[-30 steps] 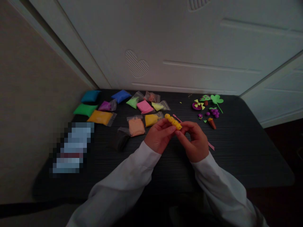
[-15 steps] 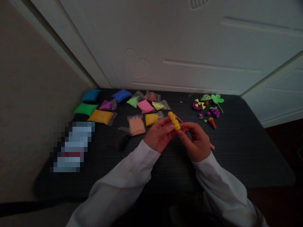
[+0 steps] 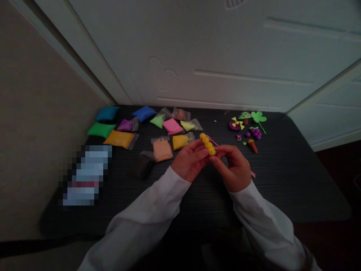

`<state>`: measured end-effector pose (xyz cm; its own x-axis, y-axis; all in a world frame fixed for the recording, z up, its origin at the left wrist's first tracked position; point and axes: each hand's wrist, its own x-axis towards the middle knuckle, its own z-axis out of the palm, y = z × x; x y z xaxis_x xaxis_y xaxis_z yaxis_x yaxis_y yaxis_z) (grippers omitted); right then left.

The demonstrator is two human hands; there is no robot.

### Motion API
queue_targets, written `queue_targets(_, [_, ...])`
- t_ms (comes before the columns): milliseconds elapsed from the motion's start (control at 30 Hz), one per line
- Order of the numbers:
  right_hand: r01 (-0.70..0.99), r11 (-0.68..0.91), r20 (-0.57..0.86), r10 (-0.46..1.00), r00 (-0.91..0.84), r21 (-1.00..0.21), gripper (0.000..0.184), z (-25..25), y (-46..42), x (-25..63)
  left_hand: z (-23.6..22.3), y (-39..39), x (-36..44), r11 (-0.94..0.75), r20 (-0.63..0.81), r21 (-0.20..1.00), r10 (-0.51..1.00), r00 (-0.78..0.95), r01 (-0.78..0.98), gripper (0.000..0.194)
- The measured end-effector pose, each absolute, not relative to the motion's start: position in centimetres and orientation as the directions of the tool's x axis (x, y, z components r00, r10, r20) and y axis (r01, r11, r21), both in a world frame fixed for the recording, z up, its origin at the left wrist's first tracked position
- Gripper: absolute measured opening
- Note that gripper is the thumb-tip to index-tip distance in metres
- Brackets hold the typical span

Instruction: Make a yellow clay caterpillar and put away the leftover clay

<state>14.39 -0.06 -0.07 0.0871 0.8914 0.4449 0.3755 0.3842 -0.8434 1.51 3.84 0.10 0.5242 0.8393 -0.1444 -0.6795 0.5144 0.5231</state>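
Note:
A yellow clay caterpillar [image 3: 208, 145], made of several balls in a row with small dark eye dots on the nearest ball, is held above the table. My left hand [image 3: 189, 161] is closed on it, thumb along its side and fingers beneath. At the eyed end, the thumb and index finger of my right hand [image 3: 233, 165] pinch close together against the ball. Whether a tiny piece sits between those fingertips is hidden. Behind my hands a thin pink tool [image 3: 213, 141] lies on the table, mostly covered by my right hand.
On the black table [image 3: 293, 180], several bags of coloured clay, among them an orange bag [image 3: 120, 139] and a peach bag [image 3: 163, 149], lie left and centre. Finished clay pieces, including a green clover [image 3: 258, 117] and purple grapes [image 3: 256, 133], lie right. A blurred-out phone-like object [image 3: 87, 175] is at left.
The thumb of my right hand has shifted slightly toward the caterpillar's eyed ball. My left hand keeps its hold, and the things on the table lie as before.

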Motion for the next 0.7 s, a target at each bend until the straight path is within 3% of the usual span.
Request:
queue_targets(400, [0.433,0.424,0.496,0.866,0.064,-0.796,0.027,-0.02,-0.11,14.35,0.35,4.28,1.06,0.51,-0.187,0.545,0.848,0.496,-0.665,0.025])
queue_targets(700, [0.315,0.325,0.395,0.898,0.195,-0.892,0.021,-0.26,-0.09,14.47,0.1,4.49,0.89,0.537,-0.22,0.605,0.822,0.525,-0.588,0.028])
